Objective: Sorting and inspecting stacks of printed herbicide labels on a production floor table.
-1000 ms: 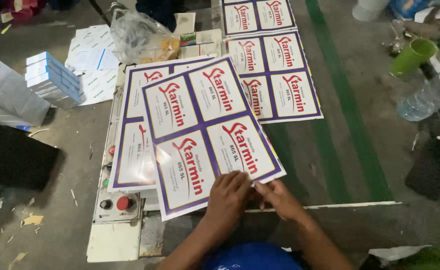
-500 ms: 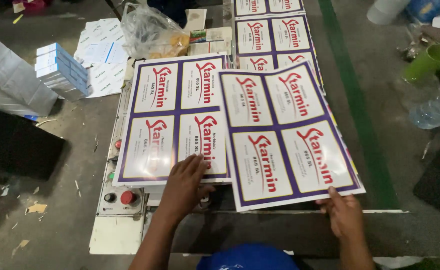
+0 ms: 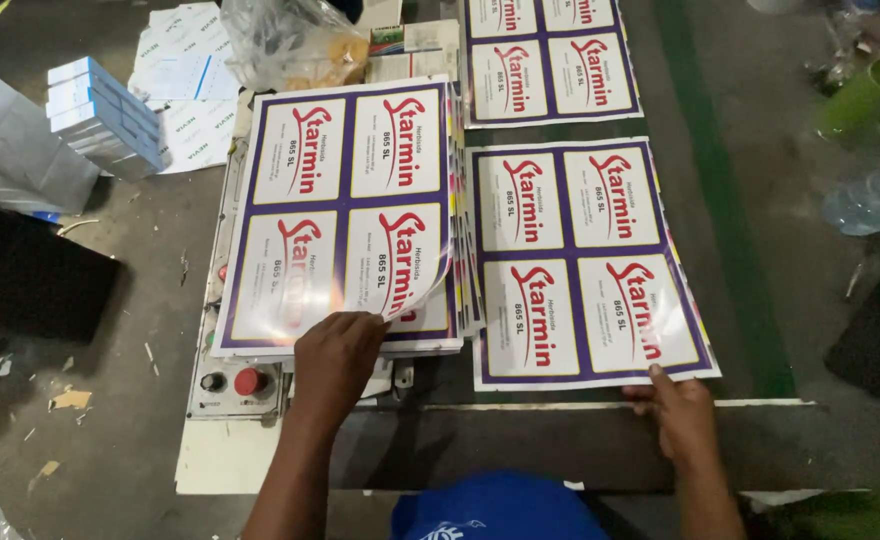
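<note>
Peeling next sheet off stack, last one laid at right.
Your left hand has fingers pinching the curled corner of the top sheet on the stack; right hand, fingers flat & open, presses the laid sheet on the desk. Next, I'd say: lift clear w/o dragging the one below.

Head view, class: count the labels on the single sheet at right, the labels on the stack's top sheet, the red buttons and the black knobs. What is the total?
Labels on the single sheet: 4
Labels on the stack's top sheet: 4
Red buttons: 1
Black knobs: 1
Total: 10
</note>
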